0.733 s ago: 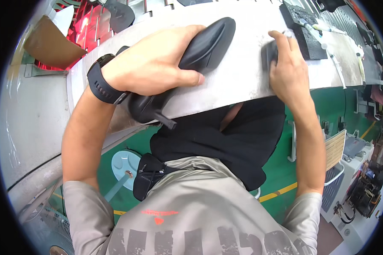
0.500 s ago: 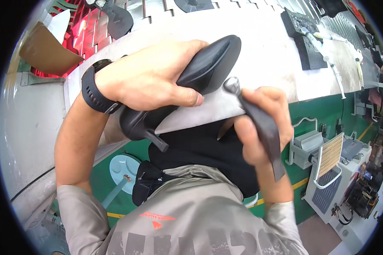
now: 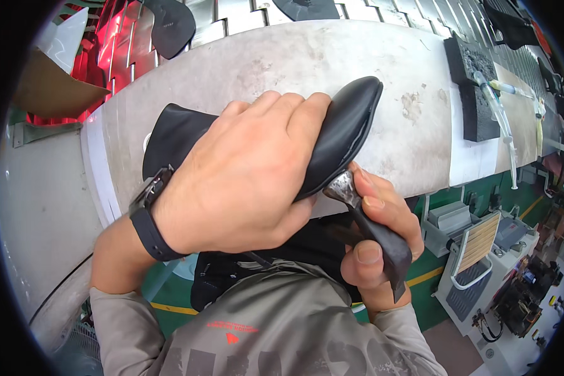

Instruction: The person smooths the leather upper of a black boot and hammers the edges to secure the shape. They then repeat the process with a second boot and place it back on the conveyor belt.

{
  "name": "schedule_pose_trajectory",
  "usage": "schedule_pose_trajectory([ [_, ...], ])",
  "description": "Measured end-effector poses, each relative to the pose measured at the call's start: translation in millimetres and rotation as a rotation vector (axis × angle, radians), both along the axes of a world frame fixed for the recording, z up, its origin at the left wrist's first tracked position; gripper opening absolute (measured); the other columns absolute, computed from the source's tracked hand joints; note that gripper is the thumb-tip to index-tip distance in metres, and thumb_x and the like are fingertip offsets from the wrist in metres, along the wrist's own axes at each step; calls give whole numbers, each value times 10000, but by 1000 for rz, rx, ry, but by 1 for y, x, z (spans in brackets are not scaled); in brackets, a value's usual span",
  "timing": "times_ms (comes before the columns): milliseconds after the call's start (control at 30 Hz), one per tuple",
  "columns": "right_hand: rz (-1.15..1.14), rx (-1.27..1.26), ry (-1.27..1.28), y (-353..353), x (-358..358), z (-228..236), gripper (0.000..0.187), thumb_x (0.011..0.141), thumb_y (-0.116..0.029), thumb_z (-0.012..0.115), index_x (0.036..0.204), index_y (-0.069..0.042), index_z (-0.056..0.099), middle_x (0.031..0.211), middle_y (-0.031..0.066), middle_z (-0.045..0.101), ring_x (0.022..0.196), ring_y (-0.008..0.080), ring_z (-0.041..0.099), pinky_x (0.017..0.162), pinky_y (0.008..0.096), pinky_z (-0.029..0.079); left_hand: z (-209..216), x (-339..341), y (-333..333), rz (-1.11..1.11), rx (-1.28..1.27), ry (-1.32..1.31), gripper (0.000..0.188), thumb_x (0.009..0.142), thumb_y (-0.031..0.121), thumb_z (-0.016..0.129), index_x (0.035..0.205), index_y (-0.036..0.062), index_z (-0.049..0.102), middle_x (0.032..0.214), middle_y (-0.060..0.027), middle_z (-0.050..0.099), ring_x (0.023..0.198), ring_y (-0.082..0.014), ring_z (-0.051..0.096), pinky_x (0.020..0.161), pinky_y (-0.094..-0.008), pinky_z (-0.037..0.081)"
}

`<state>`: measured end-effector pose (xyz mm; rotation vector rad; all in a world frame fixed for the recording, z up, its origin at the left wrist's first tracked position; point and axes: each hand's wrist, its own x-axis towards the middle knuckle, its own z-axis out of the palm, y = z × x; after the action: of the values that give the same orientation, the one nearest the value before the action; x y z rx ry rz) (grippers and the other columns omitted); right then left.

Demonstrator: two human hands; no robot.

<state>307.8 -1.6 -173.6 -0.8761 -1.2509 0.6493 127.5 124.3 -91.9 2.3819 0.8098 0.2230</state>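
Observation:
My left hand (image 3: 244, 172) is wrapped over a black leather high-heeled boot (image 3: 344, 119), its pointed toe facing up and to the right. Behind that wrist, black leather (image 3: 175, 141) that looks like the boot's shaft spreads over the bench; the heel is out of sight under my hand and arm. Closed around a dark metal hand tool (image 3: 388, 241) is my right hand (image 3: 382, 225). The tool's blunt, shiny head meets the lower edge of the boot's sole, just right of my left fingers. Its tail end points down toward my right wrist.
The pale, stained bench top (image 3: 250, 62) curves ahead of me, with a slatted metal conveyor (image 3: 395, 12) beyond it bearing dark, flat pieces. Black foam blocks (image 3: 479, 113) and slim glue tubes (image 3: 498, 106) lie at right. A machine (image 3: 482, 263) stands lower right.
The boot has turned and come rightward, hiding its heel and bringing the shaft into sight. My left hand has moved right with it. The tool's head has gone from apart to touching the sole edge.

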Motion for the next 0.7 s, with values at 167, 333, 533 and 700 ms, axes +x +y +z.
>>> schedule_pose_trajectory([
  [167, -1, -105, -138, -1, 6, 13, 382, 942, -196, 741, 1231, 33, 641, 1263, 294, 696, 1237, 473, 662, 1103, 616, 476, -3, 5, -4, 83, 72, 8, 868, 673, 72, 797, 1452, -46, 435, 1210, -236, 609, 1120, -435, 595, 948, -477, 475],
  [333, 4, -110, -269, -2, 5, 24, 387, 902, -165, 773, 1238, -14, 655, 1289, 227, 701, 1237, 461, 667, 1127, 632, 444, -7, 5, -7, 98, 100, -18, 862, 673, 77, 789, 1452, -48, 441, 1228, -241, 609, 1123, -434, 601, 948, -480, 479],
  [533, -106, -97, -601, -8, -7, 44, 446, 808, -94, 813, 1229, -24, 684, 1248, 204, 718, 1109, 380, 706, 1047, 570, 502, -19, -12, 3, 30, 49, -237, 834, 700, 83, 727, 1476, -71, 462, 1252, -255, 637, 1131, -432, 632, 985, -456, 499],
  [700, -104, -63, -514, -8, -26, 45, 409, 765, -32, 818, 1150, 48, 705, 1177, 236, 729, 1039, 366, 703, 922, 492, 569, -14, -17, 5, 107, -371, -394, 598, 853, 26, 595, 1436, -96, 551, 1281, -266, 690, 1176, -332, 688, 1042, -355, 497],
])
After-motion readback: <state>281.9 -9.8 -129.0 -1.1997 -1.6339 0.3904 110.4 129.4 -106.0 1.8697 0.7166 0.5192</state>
